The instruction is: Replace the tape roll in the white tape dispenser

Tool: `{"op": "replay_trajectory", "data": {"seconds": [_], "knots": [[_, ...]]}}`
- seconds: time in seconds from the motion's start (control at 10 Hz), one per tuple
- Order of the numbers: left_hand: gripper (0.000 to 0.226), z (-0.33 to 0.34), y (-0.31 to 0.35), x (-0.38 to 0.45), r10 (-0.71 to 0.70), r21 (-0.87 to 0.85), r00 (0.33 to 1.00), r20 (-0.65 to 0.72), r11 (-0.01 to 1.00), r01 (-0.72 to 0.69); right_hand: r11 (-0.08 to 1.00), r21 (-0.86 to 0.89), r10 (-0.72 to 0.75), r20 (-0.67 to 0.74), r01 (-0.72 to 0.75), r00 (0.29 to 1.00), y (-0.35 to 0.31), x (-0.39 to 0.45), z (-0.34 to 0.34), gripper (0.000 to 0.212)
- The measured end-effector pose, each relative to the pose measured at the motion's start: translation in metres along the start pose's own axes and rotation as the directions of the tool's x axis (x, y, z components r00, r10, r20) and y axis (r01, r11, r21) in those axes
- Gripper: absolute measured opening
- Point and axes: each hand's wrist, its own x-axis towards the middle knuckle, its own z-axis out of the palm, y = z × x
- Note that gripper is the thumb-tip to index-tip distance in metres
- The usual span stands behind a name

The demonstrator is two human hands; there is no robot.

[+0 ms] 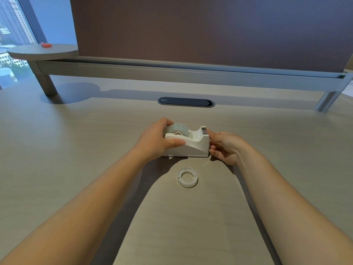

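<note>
Left hand wrapped round rear of white tape dispenser on desk, thumb along its side; tape roll seated inside. Right hand half-curled, fingertips touching cutter end. Empty core lies just in front.

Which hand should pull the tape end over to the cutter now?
Probably the right hand: its fingers are already beside the cutter end of the dispenser. The left hand is wrapped around the roll end, steadying it.
</note>
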Motion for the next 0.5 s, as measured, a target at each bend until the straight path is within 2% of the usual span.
{"op": "replay_trajectory", "data": {"seconds": [0.1, 0.3, 0.4, 0.5], "knots": [[0.055, 0.0004, -0.0001, -0.0002, 0.011, -0.015, 1.000, 0.007, 1.000, -0.011, 0.997, 0.066, 0.036, -0.008, -0.035, 0.999, 0.0003, 0.0015, 0.0010, 0.021], [0.055, 0.0007, 0.0000, -0.0012, 0.016, -0.014, 1.000, 0.004, 1.000, -0.016, 0.999, 0.051, 0.012, -0.059, -0.009, 0.998, 0.0025, 0.0026, 0.0032, 0.015], [0.055, 0.0030, -0.0018, -0.0023, 0.015, 0.003, 1.000, 0.013, 1.000, -0.015, 0.999, -0.019, -0.051, -0.076, 0.049, 0.996, 0.0044, 0.0030, 0.0041, 0.005], [0.068, 0.0007, 0.0014, -0.0009, 0.000, 0.211, 1.000, -0.017, 0.977, 0.004, 0.929, -0.302, -0.282, -0.203, 0.214, 0.938, 0.0027, -0.0004, 0.0008, 0.024]]}}
